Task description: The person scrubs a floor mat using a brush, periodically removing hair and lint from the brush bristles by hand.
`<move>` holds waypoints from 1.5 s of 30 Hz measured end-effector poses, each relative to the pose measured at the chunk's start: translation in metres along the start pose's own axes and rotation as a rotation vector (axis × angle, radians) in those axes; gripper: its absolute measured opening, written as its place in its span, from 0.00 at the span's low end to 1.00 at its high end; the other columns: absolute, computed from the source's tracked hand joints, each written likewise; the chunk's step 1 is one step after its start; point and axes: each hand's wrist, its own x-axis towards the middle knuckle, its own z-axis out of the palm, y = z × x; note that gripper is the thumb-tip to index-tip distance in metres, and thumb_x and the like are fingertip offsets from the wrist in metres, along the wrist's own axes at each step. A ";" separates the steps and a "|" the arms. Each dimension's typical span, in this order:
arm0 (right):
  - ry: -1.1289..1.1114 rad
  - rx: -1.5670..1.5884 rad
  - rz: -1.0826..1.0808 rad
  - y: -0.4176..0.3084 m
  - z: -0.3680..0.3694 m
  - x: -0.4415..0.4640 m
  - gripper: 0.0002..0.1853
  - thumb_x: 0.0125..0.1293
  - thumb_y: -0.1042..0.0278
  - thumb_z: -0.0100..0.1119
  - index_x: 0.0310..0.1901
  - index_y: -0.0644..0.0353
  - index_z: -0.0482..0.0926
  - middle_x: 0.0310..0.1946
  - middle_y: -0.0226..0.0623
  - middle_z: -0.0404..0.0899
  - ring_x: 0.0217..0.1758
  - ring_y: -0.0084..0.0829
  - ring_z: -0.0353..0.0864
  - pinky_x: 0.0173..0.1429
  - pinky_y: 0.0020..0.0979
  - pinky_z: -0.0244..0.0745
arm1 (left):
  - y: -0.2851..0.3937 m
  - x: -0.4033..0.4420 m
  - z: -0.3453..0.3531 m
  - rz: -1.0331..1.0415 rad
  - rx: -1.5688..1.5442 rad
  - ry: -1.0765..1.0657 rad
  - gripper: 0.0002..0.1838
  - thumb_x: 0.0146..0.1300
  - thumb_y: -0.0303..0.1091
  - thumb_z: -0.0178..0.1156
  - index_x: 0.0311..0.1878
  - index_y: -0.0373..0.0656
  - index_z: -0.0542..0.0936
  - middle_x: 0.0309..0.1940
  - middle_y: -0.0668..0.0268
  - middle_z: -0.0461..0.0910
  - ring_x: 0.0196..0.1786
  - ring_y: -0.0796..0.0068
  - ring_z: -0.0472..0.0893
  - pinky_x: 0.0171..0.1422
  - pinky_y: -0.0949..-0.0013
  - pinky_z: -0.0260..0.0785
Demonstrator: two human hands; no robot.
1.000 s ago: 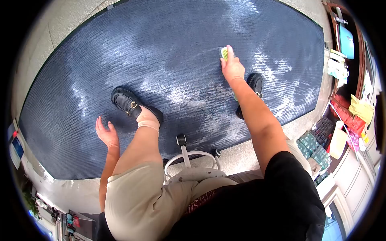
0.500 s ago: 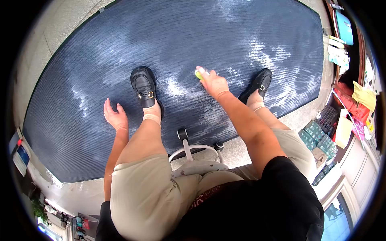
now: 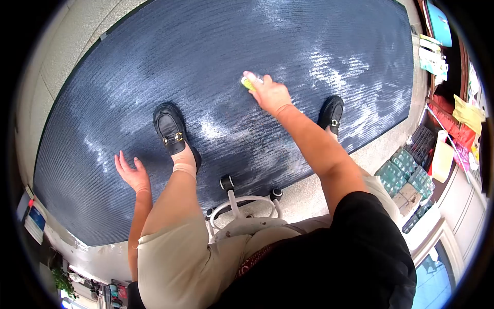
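My right hand (image 3: 271, 96) is closed around a small yellow-green and white handheld object (image 3: 249, 82), low over the dark ribbed mat (image 3: 216, 46). The fingers cover much of this object, and its exact kind does not show. My left hand (image 3: 135, 174) hangs open beside my left leg, fingers apart and holding nothing. White, foam-like streaks (image 3: 211, 129) mark the mat between my feet, with a larger white patch (image 3: 332, 72) farther right.
My black left shoe (image 3: 171, 126) and right shoe (image 3: 332, 110) rest on the mat. I sit on a wheeled stool (image 3: 232, 201). Green patterned packs (image 3: 399, 170), a dark crate (image 3: 421, 141) and a red bag (image 3: 446, 121) are at the right.
My right hand has moved forward across the mat, away from my body, with the object still in it. The view has shifted slightly; my left hand stays open beside my leg.
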 end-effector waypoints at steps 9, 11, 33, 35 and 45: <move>0.439 0.249 0.898 0.111 -0.025 0.023 0.36 0.67 0.54 0.55 0.72 0.46 0.49 0.44 0.56 0.78 0.44 0.55 0.81 0.50 0.50 0.75 | -0.026 -0.015 0.010 -0.080 0.145 -0.029 0.32 0.59 0.31 0.62 0.68 0.47 0.67 0.69 0.51 0.59 0.70 0.49 0.62 0.72 0.53 0.58; 0.377 0.278 0.762 0.065 -0.014 0.011 0.36 0.67 0.55 0.56 0.72 0.45 0.49 0.41 0.56 0.76 0.42 0.55 0.81 0.47 0.50 0.76 | -0.008 -0.019 0.011 -0.125 0.096 -0.098 0.33 0.58 0.33 0.63 0.68 0.47 0.66 0.69 0.51 0.58 0.71 0.48 0.61 0.73 0.54 0.57; 0.059 0.002 -0.061 0.041 -0.016 0.022 0.32 0.64 0.51 0.59 0.69 0.25 0.60 0.33 0.43 0.72 0.22 0.40 0.79 0.29 0.40 0.78 | 0.047 0.042 0.011 0.137 0.114 -0.240 0.33 0.57 0.28 0.62 0.68 0.47 0.66 0.70 0.50 0.59 0.70 0.47 0.63 0.73 0.53 0.57; 0.133 -0.032 0.116 0.083 -0.040 0.041 0.31 0.66 0.50 0.57 0.69 0.28 0.59 0.34 0.44 0.74 0.25 0.44 0.81 0.29 0.42 0.78 | 0.044 0.042 0.006 0.162 0.135 -0.256 0.33 0.57 0.28 0.62 0.68 0.47 0.67 0.70 0.50 0.59 0.70 0.46 0.63 0.73 0.53 0.57; 0.077 0.356 0.405 -0.045 -0.033 0.080 0.35 0.67 0.51 0.54 0.72 0.42 0.50 0.37 0.54 0.77 0.36 0.52 0.82 0.42 0.49 0.78 | 0.022 0.025 0.013 0.007 0.129 -0.295 0.31 0.57 0.29 0.63 0.66 0.46 0.68 0.71 0.51 0.57 0.70 0.47 0.63 0.72 0.55 0.58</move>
